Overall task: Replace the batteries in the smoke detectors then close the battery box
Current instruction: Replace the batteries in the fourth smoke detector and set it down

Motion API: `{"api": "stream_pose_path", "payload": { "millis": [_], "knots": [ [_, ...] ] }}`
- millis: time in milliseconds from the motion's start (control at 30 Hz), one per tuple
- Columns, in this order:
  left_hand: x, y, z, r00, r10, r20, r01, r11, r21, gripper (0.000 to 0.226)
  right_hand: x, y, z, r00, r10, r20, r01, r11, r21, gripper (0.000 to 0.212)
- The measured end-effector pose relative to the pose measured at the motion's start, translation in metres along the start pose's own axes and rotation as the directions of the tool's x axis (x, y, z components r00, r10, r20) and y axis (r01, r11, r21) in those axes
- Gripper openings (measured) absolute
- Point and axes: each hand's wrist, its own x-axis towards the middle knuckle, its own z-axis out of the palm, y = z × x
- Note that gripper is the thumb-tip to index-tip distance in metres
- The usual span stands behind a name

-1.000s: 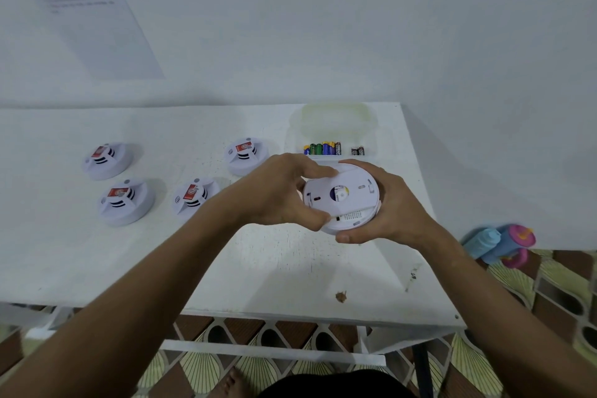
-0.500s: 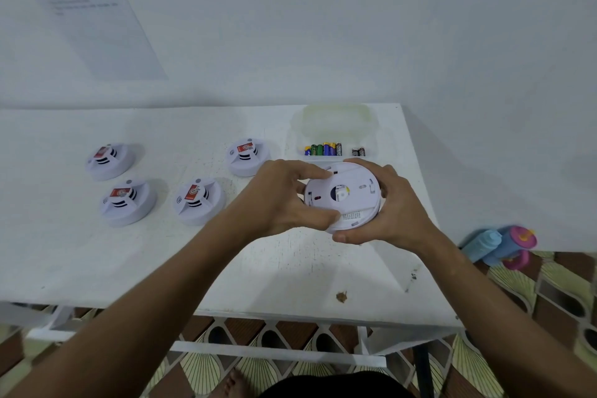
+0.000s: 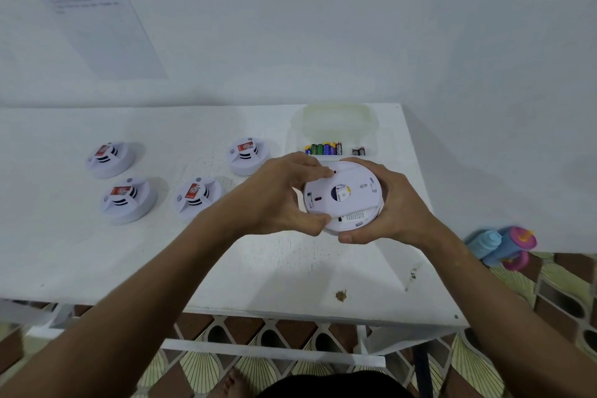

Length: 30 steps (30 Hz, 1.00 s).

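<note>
I hold a round white smoke detector (image 3: 347, 197) above the table with its flat back plate facing me. My left hand (image 3: 284, 194) grips its left rim, thumb below and fingers on top. My right hand (image 3: 392, 203) cups its right side from underneath. Behind it stands the clear battery box (image 3: 336, 134), open, with several coloured batteries (image 3: 324, 149) in a row and two dark ones (image 3: 359, 151) beside them. Several other white detectors lie face up to the left, the nearest (image 3: 247, 155) just past my left hand.
The white table (image 3: 274, 262) ends in a front edge near me and a right edge by the box. A paper sheet (image 3: 93, 10) hangs on the wall. Blue and pink bottles (image 3: 504, 244) lie on the patterned floor at right.
The back plate has turned a little between my hands, and my left thumb has shifted along the lower rim. The detector stays in the same place.
</note>
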Motion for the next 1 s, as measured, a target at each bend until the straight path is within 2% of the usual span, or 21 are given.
{"api": "stream_pose_path", "payload": {
  "millis": [67,133,167,233,300,400,500,600,700,767,867,933,1000],
  "knots": [
    [-0.001,-0.001,0.000,0.996,-0.085,-0.003,0.083,0.980,-0.182,0.064,0.002,-0.002,0.000,1.000,-0.001,-0.008,0.001,0.998,0.055,0.090],
    [-0.006,-0.002,0.000,0.987,-0.158,0.038,0.158,0.888,-0.432,0.071,0.004,-0.003,0.000,1.000,-0.002,-0.024,0.005,0.993,0.116,0.088],
    [-0.008,-0.003,0.000,0.983,-0.171,0.073,0.185,0.858,-0.478,0.078,0.005,-0.004,0.001,0.999,-0.004,-0.032,0.009,0.990,0.143,0.087],
    [-0.010,-0.007,0.001,0.981,-0.158,0.110,0.190,0.875,-0.445,0.088,0.006,-0.004,0.001,0.999,-0.007,-0.037,0.013,0.984,0.177,0.088],
    [-0.012,-0.011,0.002,0.988,-0.137,0.064,0.151,0.897,-0.415,0.079,0.006,-0.001,0.002,1.000,0.005,-0.005,-0.004,0.987,0.163,0.089],
    [-0.013,-0.015,-0.001,0.985,-0.173,0.019,0.164,0.885,-0.435,0.068,0.007,0.000,0.002,0.997,0.055,0.059,-0.052,0.997,-0.053,0.095],
    [-0.013,-0.017,-0.003,0.989,-0.144,0.019,0.142,0.922,-0.360,0.066,0.009,0.000,0.000,0.990,0.107,0.093,-0.079,0.960,-0.269,0.095],
    [-0.013,-0.014,-0.001,0.994,-0.110,-0.016,0.102,0.963,-0.250,0.074,0.010,-0.005,0.000,0.984,0.110,0.143,-0.041,0.909,-0.416,0.109],
    [-0.012,-0.014,0.000,0.994,-0.090,-0.057,0.070,0.958,-0.280,0.084,0.011,-0.005,0.000,0.983,0.086,0.162,0.003,0.876,-0.483,0.101],
    [-0.014,-0.017,0.002,0.993,-0.091,-0.081,0.066,0.959,-0.275,0.088,0.011,-0.007,0.000,0.988,0.084,0.126,-0.035,0.937,-0.347,0.097],
    [-0.021,-0.020,0.004,0.991,-0.129,-0.037,0.121,0.975,-0.186,0.102,0.010,-0.010,0.001,0.992,0.063,0.113,-0.062,0.998,-0.012,0.096],
    [-0.026,-0.020,0.003,0.990,-0.142,0.007,0.142,0.976,-0.166,0.103,0.011,-0.012,0.005,0.992,0.051,0.119,-0.058,0.997,0.056,0.097],
    [-0.030,-0.019,0.000,0.994,-0.107,0.001,0.106,0.981,-0.164,0.097,0.013,-0.014,0.012,0.991,0.043,0.129,-0.055,0.995,0.087,0.096]
  ]
}}
